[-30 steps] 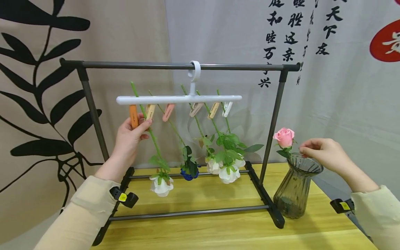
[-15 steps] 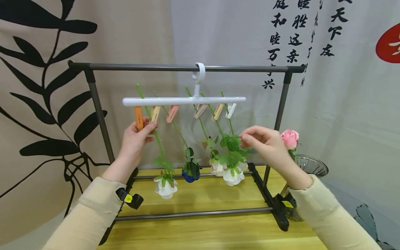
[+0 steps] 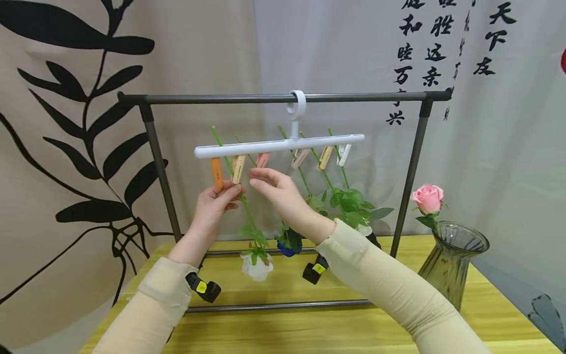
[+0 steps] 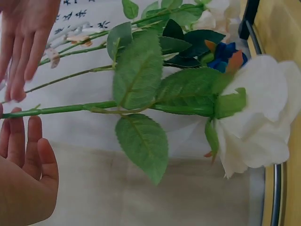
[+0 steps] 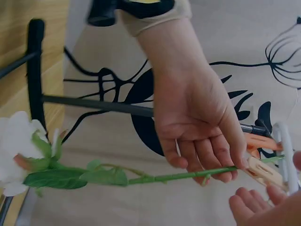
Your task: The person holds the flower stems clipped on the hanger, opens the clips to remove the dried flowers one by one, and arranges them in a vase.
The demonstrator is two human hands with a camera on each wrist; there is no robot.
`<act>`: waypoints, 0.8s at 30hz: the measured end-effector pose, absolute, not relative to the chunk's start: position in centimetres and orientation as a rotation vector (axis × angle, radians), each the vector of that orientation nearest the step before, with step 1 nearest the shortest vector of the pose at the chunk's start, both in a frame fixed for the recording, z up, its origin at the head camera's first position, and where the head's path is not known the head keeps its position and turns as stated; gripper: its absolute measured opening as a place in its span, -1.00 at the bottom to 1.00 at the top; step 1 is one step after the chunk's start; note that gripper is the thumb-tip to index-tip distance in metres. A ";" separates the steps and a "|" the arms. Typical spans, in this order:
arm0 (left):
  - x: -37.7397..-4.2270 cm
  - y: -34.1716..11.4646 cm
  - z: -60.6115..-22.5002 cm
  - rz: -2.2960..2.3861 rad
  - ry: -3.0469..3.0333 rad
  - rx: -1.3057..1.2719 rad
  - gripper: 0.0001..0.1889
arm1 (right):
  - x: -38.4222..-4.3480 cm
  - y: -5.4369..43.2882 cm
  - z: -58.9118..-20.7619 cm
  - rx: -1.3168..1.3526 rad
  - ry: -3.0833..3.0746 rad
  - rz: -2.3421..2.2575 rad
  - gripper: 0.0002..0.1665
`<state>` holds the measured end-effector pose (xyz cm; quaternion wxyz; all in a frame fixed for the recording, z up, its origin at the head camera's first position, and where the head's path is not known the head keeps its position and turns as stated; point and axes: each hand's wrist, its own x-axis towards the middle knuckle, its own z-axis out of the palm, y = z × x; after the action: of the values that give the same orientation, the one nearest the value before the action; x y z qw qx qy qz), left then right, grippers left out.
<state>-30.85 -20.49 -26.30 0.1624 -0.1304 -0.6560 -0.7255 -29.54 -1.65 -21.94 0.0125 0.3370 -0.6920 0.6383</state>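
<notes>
A white rose hangs head down from a beige clip on the white hanger. My left hand pinches its green stem between thumb and fingers, just below that clip. An orange clip hangs next to it with no flower. My right hand is raised right of the beige clip, in front of the pink clip, its fingers loosely bent and holding nothing. Behind my right forearm hangs a blue rose, partly hidden. Further right, white roses are mostly covered by my arm.
The hanger hooks over a dark metal rack standing on a wooden table. A ribbed glass vase with a pink rose stands right of the rack. Behind is a printed curtain.
My right hand has moved left from the vase, past the hanging flowers, to beside my left hand. The left hand still pinches the stem. The hanger now tilts slightly, and the view has shifted.
</notes>
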 end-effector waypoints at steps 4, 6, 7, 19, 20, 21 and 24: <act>-30.9 -20.4 -26.1 -2.083 -1.846 -0.375 -0.94 | -30.2 -3.5 -21.0 0.973 -2.127 2.242 -0.42; -30.9 -20.5 -26.0 -2.082 -1.835 -0.369 -0.94 | -30.6 -4.3 -20.6 0.952 -2.095 2.345 -0.39; -30.8 -20.5 -26.0 -2.081 -1.830 -0.364 -0.94 | -30.8 -4.7 -20.5 0.949 -2.075 2.377 -0.38; -30.9 -20.6 -26.2 -2.085 -1.875 -0.381 -0.93 | -32.9 -7.0 -20.3 0.936 -1.869 2.519 -0.48; -30.9 -20.6 -26.2 -2.082 -1.879 -0.376 -0.93 | -33.0 -7.1 -20.3 0.929 -1.863 2.526 -0.48; -30.9 -20.6 -26.3 -2.079 -1.883 -0.373 -0.93 | -33.0 -7.2 -20.3 0.920 -1.853 2.540 -0.49; -31.0 -20.7 -26.5 -2.062 -1.907 -0.370 -0.90 | -33.2 -7.4 -20.3 0.888 -1.816 2.580 -0.50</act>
<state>-30.96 -20.74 -26.46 0.1539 -0.1290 -0.6652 -0.7191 -33.16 -7.39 -20.28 -0.0681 0.2702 -0.5528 0.7853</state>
